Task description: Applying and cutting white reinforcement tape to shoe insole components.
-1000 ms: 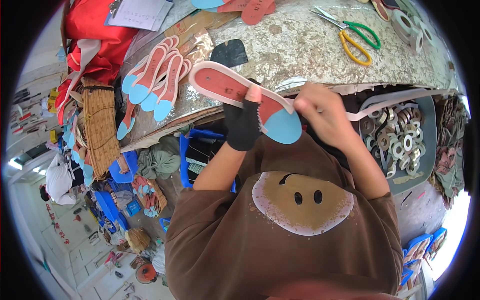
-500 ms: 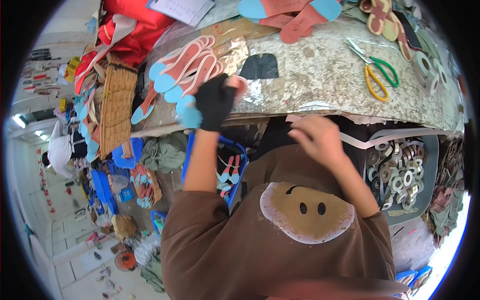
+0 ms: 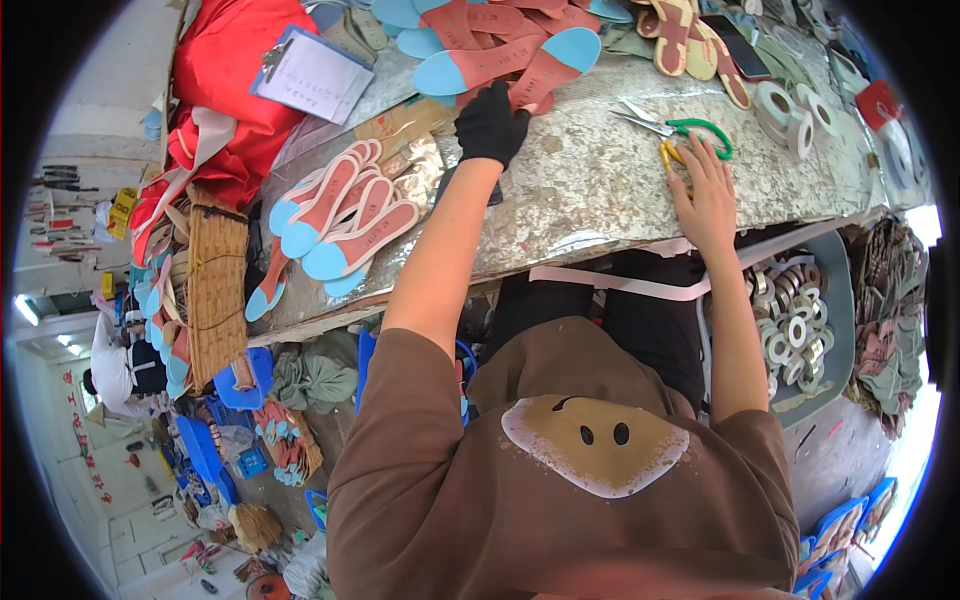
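Observation:
My left hand (image 3: 493, 125), in a black glove with a bare fingertip showing, is closed at the narrow end of a red insole with a light blue end (image 3: 553, 66), at the near edge of a heap of similar insoles (image 3: 470, 72). Part of its grip is hidden. My bare right hand (image 3: 710, 200) lies at the scissors (image 3: 668, 130), its fingers stretched over the yellow and green handles. Left of my left forearm, several insoles with pale edging (image 3: 345, 222) lie fanned out on the worn table (image 3: 590, 190).
A clipboard (image 3: 312, 75) and red cloth (image 3: 235, 60) are at the far left, above a woven basket (image 3: 218, 285). White tape rolls (image 3: 785, 110) and a phone (image 3: 737, 47) lie at the right. Below the table edge, a grey bin (image 3: 835, 300) holds many rolls. A pale strip (image 3: 620, 284) crosses my lap.
My left hand has left the edged insoles, setting down the one it carried, and reached the far heap. My right hand has moved from the table's edge up to the scissors. The view has shifted.

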Motion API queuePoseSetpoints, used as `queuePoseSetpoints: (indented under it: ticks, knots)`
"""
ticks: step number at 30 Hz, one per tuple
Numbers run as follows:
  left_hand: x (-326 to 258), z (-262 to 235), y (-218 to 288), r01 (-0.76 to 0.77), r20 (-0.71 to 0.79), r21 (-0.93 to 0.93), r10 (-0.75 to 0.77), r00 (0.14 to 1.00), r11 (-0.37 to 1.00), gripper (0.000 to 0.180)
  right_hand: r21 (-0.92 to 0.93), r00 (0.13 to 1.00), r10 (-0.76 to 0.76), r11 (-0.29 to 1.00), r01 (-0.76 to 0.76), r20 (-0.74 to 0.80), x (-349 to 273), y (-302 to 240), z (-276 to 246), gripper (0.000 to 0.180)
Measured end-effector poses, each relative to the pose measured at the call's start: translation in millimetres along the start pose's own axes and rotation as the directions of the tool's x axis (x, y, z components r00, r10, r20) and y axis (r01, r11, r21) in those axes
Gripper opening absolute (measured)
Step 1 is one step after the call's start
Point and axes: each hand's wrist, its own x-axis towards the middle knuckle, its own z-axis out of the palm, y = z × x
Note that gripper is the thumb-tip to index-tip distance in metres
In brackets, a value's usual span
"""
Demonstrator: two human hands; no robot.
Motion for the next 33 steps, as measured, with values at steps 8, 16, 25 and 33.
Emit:
queuePoseSetpoints:
  ticks: [8, 16, 25, 33]
  knots:
    - [-28, -15, 23, -0.01, 0.01, -0.473, 0.017, 1.0, 0.881, 0.032, 0.003, 1.0, -0.001, 1.0, 0.001, -0.024, 3, 4, 6, 0.043]
    - [-124, -79, 77, 0.543, 0.497, -0.828, -0.268, 0.826, 0.14, 0.028, 0.012, 0.996, -0.022, 1.0, 0.023, -0.092, 0, 5, 7, 0.042]
    - [-170, -243, 106, -0.8, -0.322, -0.238, 0.732, 0.6, 0.551, 0.024, 0.671, 0.97, -0.241, 0.727, 0.148, 0.046, -84, -104, -8, 0.016]
    - [-166, -261, 144, -0.861, -0.422, -0.015, 0.778, 0.466, 0.508, 0.005, 0.376, 0.874, -0.449, 0.854, 0.358, 0.188, -103, -133, 68, 0.03]
